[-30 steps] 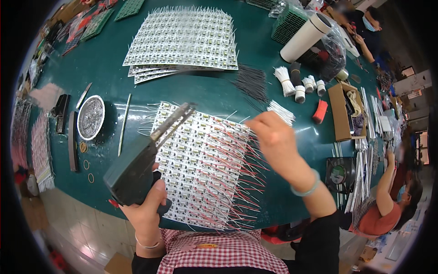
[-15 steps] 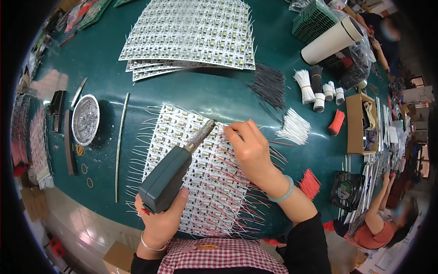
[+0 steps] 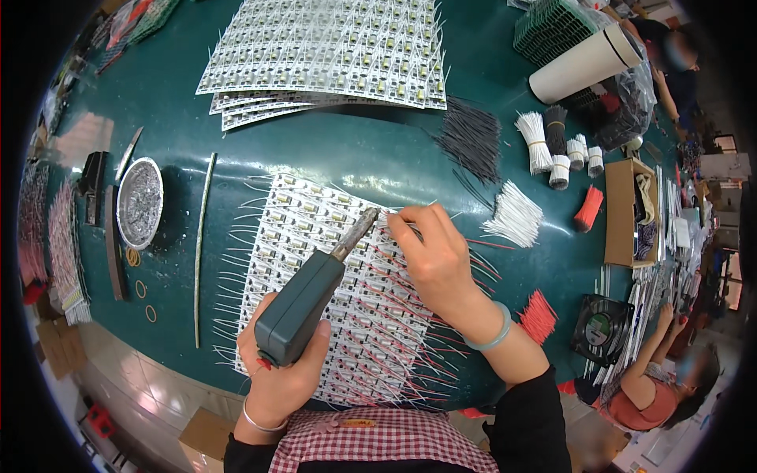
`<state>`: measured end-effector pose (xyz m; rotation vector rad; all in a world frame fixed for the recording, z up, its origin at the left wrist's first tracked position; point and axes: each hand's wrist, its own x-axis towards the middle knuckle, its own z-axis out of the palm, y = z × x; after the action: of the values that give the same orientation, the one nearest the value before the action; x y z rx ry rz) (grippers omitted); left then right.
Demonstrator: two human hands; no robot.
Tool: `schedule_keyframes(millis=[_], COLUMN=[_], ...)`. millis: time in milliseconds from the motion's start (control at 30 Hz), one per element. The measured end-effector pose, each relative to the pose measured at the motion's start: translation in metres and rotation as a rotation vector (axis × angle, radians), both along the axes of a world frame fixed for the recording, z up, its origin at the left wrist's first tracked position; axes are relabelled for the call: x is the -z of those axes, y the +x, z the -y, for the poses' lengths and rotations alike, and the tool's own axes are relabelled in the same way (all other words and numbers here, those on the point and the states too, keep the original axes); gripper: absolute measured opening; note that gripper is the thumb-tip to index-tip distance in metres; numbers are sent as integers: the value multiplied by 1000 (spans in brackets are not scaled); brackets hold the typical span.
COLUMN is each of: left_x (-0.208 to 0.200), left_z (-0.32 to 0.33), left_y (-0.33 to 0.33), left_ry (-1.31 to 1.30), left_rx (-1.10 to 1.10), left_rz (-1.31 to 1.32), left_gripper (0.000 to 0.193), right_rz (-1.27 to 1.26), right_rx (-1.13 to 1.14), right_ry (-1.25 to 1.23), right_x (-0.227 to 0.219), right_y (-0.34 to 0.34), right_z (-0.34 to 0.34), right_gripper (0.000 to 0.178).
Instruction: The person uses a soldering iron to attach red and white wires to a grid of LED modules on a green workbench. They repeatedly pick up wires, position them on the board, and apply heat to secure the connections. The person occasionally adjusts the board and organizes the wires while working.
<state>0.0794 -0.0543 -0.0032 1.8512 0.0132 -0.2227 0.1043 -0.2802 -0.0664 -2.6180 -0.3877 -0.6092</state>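
On the white circuit panel (image 3: 331, 299) at the table's near edge, the left hand (image 3: 280, 378) is wrapped tight around a grey-green soldering gun (image 3: 303, 311), its tip angled up to the panel's far right part. Beside that tip, the right hand (image 3: 434, 252) pinches a thin wire between fingertips. White wire bundles (image 3: 516, 213) lie right of the panel.

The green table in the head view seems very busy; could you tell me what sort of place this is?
Most likely an electronics assembly workshop. The left hand holds a soldering gun over a wired circuit-board panel, more panels lie stacked, and bundles of cut wire lie on the green table.
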Motion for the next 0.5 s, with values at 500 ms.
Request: schedule_keyframes(millis=[500], left_x=[7], left_z=[3], left_y=[1], left_ry=[35], left_rx=[43], left_rz=[70], left_gripper=[17], right_rz=[-3], right_rx=[-6], right_ry=[-9], right_x=[-2], right_y=[0], right_z=[-1], right_gripper=[26])
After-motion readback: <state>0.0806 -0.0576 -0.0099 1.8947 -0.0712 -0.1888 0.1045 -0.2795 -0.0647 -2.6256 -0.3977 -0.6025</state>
